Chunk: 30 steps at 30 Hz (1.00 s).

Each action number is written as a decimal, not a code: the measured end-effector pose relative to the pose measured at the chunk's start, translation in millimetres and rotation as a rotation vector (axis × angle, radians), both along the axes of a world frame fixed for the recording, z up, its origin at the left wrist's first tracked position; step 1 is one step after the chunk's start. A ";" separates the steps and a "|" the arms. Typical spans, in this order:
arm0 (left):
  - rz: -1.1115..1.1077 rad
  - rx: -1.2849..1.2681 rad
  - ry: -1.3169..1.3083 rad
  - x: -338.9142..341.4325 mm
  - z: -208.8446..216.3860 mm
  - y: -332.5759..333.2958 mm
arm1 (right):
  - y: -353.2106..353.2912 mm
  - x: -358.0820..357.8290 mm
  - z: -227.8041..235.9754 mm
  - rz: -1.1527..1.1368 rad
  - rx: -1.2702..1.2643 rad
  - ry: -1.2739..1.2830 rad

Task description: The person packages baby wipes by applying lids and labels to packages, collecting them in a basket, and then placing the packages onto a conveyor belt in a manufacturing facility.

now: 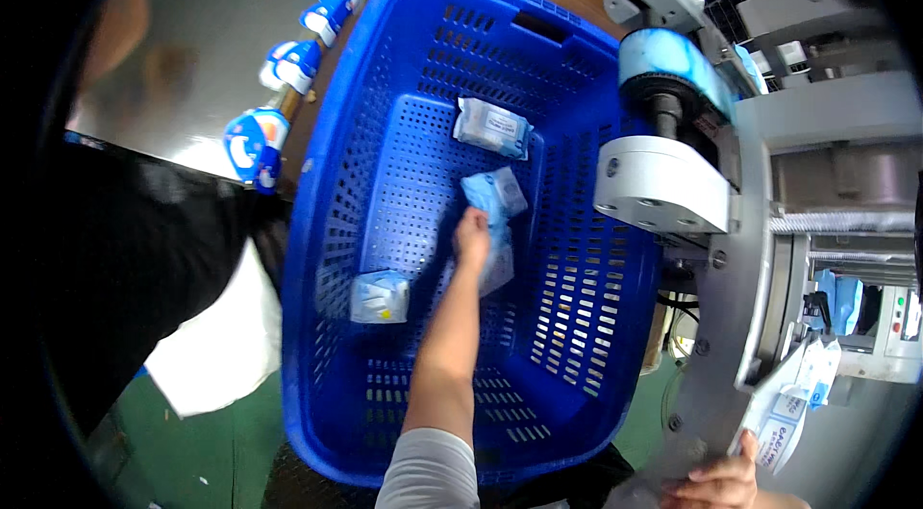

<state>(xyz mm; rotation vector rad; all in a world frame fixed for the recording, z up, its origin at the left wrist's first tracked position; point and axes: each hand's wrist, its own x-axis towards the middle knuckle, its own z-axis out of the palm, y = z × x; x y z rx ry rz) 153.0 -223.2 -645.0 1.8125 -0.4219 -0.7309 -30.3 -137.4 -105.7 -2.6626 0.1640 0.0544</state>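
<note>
My left hand [471, 238] reaches down into a large blue plastic basket [332, 124]. Its fingers are closed on a soft blue-and-white wipes packet [510, 190], partly covered by the hand. Another pale packet [497, 269] lies beside my forearm, blurred. Two more packets rest on the basket floor: a white one [490, 127] farther in and a small one [380, 297] at the left. My right hand [716, 487] lies on the machine's metal edge at the lower right, thumb apart from the fingers. Just beyond the thumb, a white packet [781, 427] sits at the machine's outlet.
The machine [716, 317], with rollers [673, 67], stands along the right of the basket. A metal table [192, 76] is at the upper left, with blue-and-white wrapped pieces [291, 64] along its edge. Dark cloth [154, 259] and a white sheet [221, 346] are at the left.
</note>
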 end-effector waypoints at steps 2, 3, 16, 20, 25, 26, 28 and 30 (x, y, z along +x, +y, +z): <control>-0.045 0.050 -0.055 -21.9 61.6 8.3 | 2.0 -5.2 1.1 -0.105 0.067 -0.008; -0.045 0.057 -0.081 -25.1 80.6 18.2 | 4.1 4.6 3.5 -0.139 0.052 -0.067; -0.056 -0.328 -0.408 -22.7 471.5 189.0 | 21.4 -78.2 38.1 -0.184 -0.146 -0.424; -0.066 -0.517 -0.410 -48.3 566.2 228.3 | -10.3 -149.5 63.5 -0.507 -0.358 -0.209; -0.017 -0.792 -0.359 -119.0 628.6 238.1 | -39.1 -236.7 30.3 -0.570 -0.449 -0.194; 0.014 -0.861 -0.307 -134.2 632.0 234.7 | -44.7 -257.2 28.8 -0.620 -0.429 -0.195; 0.036 -1.035 -0.076 -160.7 634.5 219.9 | -61.3 -301.0 34.1 -0.651 -0.462 -0.156; 0.194 -1.030 0.327 -187.7 632.4 199.6 | -58.8 -311.6 57.9 -0.693 -0.535 -0.109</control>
